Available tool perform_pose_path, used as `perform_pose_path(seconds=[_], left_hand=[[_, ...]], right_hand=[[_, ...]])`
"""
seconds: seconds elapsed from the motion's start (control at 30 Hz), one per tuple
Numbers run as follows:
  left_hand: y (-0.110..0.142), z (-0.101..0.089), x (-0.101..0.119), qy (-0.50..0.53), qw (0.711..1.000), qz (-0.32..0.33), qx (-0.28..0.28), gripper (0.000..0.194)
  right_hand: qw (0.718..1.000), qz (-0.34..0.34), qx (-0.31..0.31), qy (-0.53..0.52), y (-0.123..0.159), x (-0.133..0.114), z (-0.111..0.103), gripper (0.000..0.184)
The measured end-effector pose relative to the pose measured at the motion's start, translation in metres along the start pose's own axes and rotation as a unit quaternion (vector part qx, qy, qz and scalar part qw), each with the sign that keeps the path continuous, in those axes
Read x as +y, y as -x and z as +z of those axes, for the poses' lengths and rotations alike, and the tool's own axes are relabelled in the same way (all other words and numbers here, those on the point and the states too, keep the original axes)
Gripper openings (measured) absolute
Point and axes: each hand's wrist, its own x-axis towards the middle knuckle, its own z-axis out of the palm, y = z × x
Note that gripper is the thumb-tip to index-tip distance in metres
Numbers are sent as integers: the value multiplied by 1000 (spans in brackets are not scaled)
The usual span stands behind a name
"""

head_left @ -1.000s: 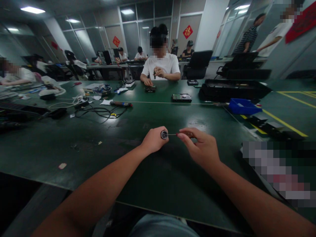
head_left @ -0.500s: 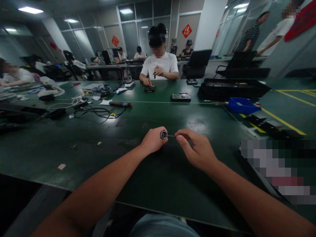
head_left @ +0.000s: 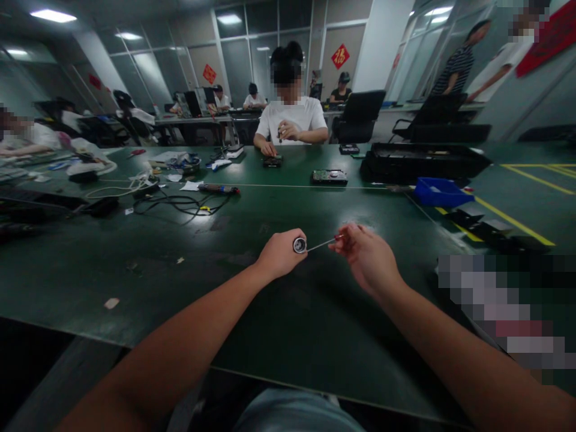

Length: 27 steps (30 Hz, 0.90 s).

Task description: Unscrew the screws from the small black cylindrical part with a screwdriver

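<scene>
My left hand [head_left: 283, 255] is wrapped round a small cylinder [head_left: 299, 245], whose round end with a shiny metal rim faces me. The rest of the cylinder is hidden in the fist. From beside that end a thin metal rod [head_left: 320, 245] runs up to the right. My right hand [head_left: 371, 258] pinches the rod's reddish end between its fingertips. Whether the rod's other end touches the cylinder or the fist, I cannot tell. Both hands are held over the green tabletop [head_left: 252, 318].
Across the table a person [head_left: 292, 117] works on a small device. A circuit-board unit [head_left: 330, 176], a long black casing [head_left: 425, 162] and a blue bin [head_left: 443, 192] lie ahead. A pen-shaped tool [head_left: 219, 189] and cables [head_left: 180, 207] are at left.
My right hand has moved right and slightly up, turning its fingers upward. The rod now slants and shows more of its length. My left hand has barely moved.
</scene>
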Motion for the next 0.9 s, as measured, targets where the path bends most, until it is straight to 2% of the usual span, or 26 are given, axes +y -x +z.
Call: perform_pose_path(seconds=[0.1,0.2,0.43,0.5,0.63,0.73,0.9], left_hand=[[0,1,-1,5,1000,-6,-4,5],[0,2,-2,9,1000,-2,-1,5],[1,1,0,19,1000,-7,1,3],[1,0,0,17,1000,-14,0,2],[0,2,-1,5,1000,-24,1,2],[0,2,-2,-3,1000,-25,0,3],[0,1,1,-41,998,-40,-20,4]], right_hand=[[997,-60,25,50,3,-1,0,24],[983,-124,14,137,11,-6,3,23],[957,-165,-6,240,23,-13,9,21],[940,-182,-16,288,25,-15,8,22],[889,-217,-11,402,27,-21,6,25],[882,-229,-25,412,27,-23,6,22],[887,-235,-95,385,28,-22,5,20]])
